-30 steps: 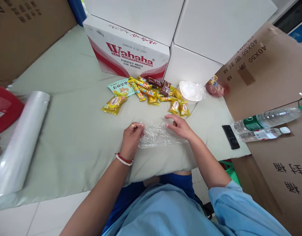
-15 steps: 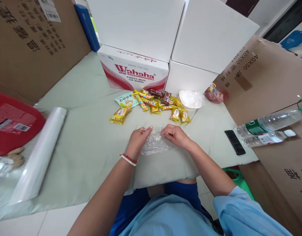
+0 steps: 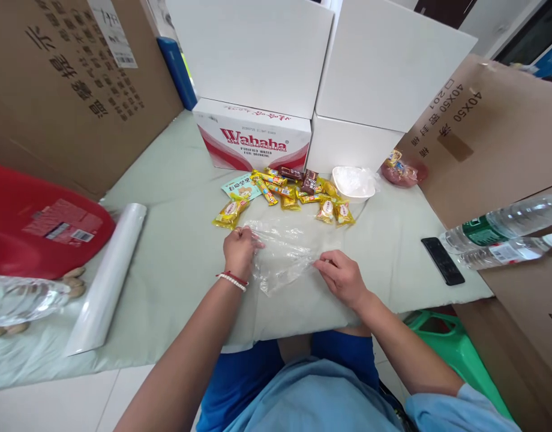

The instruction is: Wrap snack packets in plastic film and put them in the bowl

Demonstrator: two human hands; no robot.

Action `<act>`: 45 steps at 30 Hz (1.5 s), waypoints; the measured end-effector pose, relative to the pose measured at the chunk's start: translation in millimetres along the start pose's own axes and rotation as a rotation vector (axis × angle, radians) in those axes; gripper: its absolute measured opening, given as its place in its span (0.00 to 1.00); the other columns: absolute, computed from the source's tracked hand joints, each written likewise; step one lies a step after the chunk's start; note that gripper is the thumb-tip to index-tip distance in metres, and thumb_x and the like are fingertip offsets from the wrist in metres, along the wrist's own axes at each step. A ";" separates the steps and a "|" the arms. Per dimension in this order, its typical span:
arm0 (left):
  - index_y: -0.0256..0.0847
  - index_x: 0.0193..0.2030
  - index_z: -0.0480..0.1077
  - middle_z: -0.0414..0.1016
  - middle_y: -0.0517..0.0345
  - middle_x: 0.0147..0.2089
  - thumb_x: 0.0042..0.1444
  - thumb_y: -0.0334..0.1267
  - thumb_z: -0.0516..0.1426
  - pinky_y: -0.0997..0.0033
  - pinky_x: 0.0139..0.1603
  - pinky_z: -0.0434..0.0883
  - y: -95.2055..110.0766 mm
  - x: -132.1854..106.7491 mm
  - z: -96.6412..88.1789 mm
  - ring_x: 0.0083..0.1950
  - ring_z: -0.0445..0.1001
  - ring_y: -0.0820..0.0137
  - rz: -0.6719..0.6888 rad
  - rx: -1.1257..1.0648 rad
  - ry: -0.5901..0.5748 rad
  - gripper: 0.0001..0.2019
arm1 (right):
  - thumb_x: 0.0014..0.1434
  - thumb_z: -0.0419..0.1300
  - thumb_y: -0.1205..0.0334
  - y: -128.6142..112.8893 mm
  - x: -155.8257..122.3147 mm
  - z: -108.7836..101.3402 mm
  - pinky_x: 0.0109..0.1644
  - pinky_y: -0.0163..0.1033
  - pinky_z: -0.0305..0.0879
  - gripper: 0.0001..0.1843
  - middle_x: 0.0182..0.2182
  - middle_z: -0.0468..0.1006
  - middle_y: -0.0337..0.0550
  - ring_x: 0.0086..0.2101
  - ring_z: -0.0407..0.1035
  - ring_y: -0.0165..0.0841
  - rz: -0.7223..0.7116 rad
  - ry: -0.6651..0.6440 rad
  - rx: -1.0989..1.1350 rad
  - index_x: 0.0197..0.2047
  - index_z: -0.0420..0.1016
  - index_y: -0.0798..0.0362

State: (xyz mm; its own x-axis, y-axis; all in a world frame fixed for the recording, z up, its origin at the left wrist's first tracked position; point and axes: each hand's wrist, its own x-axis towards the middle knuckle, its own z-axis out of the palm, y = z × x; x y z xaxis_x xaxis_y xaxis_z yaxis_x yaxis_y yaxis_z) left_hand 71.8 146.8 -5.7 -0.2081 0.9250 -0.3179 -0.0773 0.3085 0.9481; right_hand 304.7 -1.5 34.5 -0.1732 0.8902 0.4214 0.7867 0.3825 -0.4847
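Note:
Between my hands a clear plastic bag (image 3: 282, 255) is spread out just above the pale green cloth. My left hand (image 3: 240, 249) is closed on its left edge, a red and white bracelet at the wrist. Pinched at the bag's right side are the fingers of my right hand (image 3: 343, 277). Beyond the bag lies a pile of small wrapped snacks: a yellow packet (image 3: 231, 211) at the left, yellow sticks (image 3: 264, 189), dark brown bars (image 3: 309, 181) and two small yellow packets (image 3: 326, 210) at the right. A light blue pouch (image 3: 241, 186) lies beside them.
A white bowl (image 3: 353, 195) holding clear plastic stands behind, near a reddish bowl (image 3: 399, 175). White boxes and a Wahaha carton (image 3: 258, 144) form the back. A plastic roll (image 3: 107, 279) and red container (image 3: 46, 222) are left; a phone (image 3: 442, 261) and bottles (image 3: 487, 228) are right.
My hands have moved apart, the left a little left and the right to the right and down. The plastic bag, bunched before, is now stretched wider. The camera view has shifted slightly.

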 end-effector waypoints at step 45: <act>0.45 0.79 0.57 0.47 0.47 0.83 0.74 0.52 0.43 0.24 0.78 0.42 -17.0 -29.5 22.7 0.84 0.46 0.52 0.732 1.403 -0.472 0.31 | 0.73 0.60 0.55 -40.9 -85.4 15.9 0.48 0.44 0.77 0.12 0.45 0.80 0.49 0.45 0.77 0.40 0.260 0.074 0.022 0.56 0.75 0.49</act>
State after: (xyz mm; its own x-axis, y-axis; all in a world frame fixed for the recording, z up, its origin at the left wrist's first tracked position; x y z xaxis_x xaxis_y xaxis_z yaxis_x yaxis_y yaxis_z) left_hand 101.4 119.2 -12.2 0.5147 0.8561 -0.0473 0.8385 -0.4911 0.2362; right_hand 277.9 -89.2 6.1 0.0771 0.9390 0.3351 0.7857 0.1496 -0.6002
